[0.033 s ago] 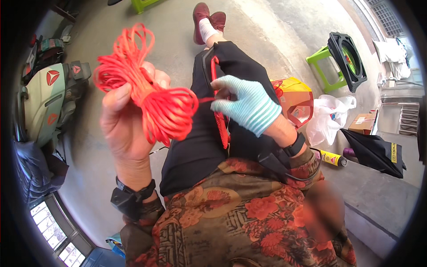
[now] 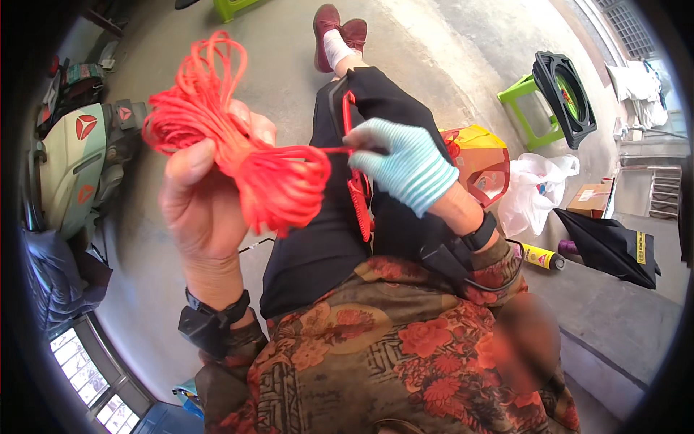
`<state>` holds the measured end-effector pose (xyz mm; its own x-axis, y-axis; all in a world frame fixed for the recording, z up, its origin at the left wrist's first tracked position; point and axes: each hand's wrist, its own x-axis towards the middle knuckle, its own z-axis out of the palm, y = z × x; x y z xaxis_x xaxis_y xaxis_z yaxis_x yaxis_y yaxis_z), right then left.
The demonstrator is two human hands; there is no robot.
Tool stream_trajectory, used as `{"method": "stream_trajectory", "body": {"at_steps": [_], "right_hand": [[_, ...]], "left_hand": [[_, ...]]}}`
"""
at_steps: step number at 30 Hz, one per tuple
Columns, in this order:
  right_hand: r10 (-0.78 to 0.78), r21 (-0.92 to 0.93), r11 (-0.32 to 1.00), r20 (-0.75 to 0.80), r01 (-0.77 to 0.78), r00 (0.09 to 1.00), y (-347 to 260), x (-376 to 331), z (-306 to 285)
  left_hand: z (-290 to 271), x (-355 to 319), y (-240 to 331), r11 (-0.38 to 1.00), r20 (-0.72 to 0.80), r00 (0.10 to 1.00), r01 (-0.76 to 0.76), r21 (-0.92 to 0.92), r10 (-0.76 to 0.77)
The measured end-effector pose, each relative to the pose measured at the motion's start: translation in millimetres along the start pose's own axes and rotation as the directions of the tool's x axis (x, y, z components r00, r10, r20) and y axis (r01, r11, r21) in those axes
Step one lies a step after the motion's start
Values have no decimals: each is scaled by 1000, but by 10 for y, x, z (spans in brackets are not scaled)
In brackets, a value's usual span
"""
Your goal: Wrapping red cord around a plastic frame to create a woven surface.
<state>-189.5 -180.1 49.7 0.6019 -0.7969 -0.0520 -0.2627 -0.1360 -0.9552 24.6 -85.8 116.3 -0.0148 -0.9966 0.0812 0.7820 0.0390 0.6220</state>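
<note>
L hand (image 2: 206,206) clamps fingers round the cord (image 2: 235,150), upper left, R hand (image 2: 410,166) pinches its strand (image 2: 335,150) mid-frame, prob. paying-out stage, next pull needing light tension.

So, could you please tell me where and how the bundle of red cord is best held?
Probably by the narrow middle of the bundle of red cord, coming from the near left side, as the left hand does, thumb on one side and fingers on the other. The strands bunch together there, while both ends fan into loops that would likely shift.
</note>
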Motion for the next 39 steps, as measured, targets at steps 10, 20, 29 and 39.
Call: {"method": "stream_trajectory", "body": {"at_steps": [10, 20, 29, 39], "right_hand": [[-258, -126, 963, -184, 237, 948, 244, 36, -1], [31, 482, 876, -101, 21, 994, 314, 136, 172], [-180, 985, -43, 158, -168, 971, -483, -551, -312], [-779, 916, 187, 358, -355, 515, 34, -719, -320]], "left_hand": [[-734, -205, -881, 988, -535, 844, -61, -141, -24], [-381, -153, -1117, 990, -441, 889, 139, 6, -122], [-536, -443, -826, 940, -539, 842, 203, 273, -25], [-138, -448, -558, 795, 76, 980, 195, -574, -186]]}}
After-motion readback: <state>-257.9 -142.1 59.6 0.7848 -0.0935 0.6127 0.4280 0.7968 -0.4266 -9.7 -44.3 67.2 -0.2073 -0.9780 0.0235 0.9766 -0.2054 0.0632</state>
